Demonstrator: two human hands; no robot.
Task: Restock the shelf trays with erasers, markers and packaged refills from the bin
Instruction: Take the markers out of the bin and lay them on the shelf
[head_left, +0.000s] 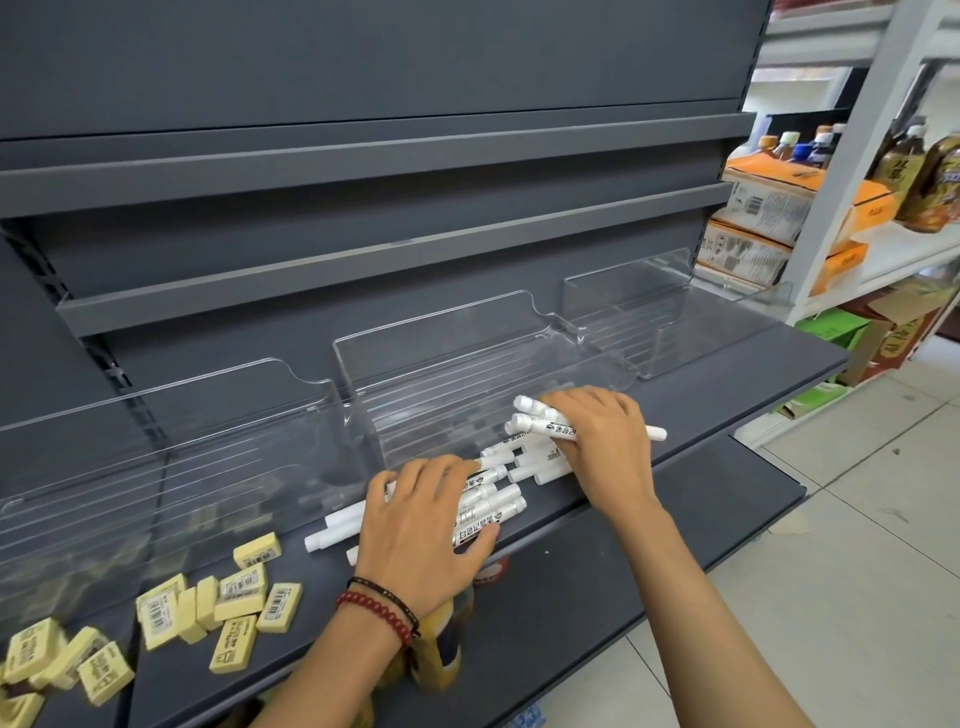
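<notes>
Head view, shelf restocking, marker stage. The left hand (415, 530) lies palm-down over the near end of a loose pile of white markers (545, 470). Its fingers (431, 467) are slightly spread and curled over the far side of several barrels, and the thumb is tucked against their near side, a hold that appears to square the barrels into one parallel bundle. Capped ends stick out to the left of the knuckles and labelled barrels to the right of the thumb. The right hand (602, 436) grips two or three markers, fingers closed round their middles. The caps project past the fingertips towards the middle tray (441, 332) and one tail shows beyond the heel of the palm. Holding them mid-barrel probably keeps them level for sliding in sideways. The rest of the pile lies on the grey shelf (727, 395) between the two hands, just short of that tray's open front, which holds no stock that can be made out. Yellow erasers (241, 597) lie scattered to the left of the left wrist, in front of the left tray (156, 400), and are not yet loaded either. The right tray (628, 275) stands well beyond the right fingertips. Red and dark bracelets (379, 605) circle the left wrist. A yellow object (441, 654) shows below that wrist; it cannot be told whether it is the bin.
</notes>
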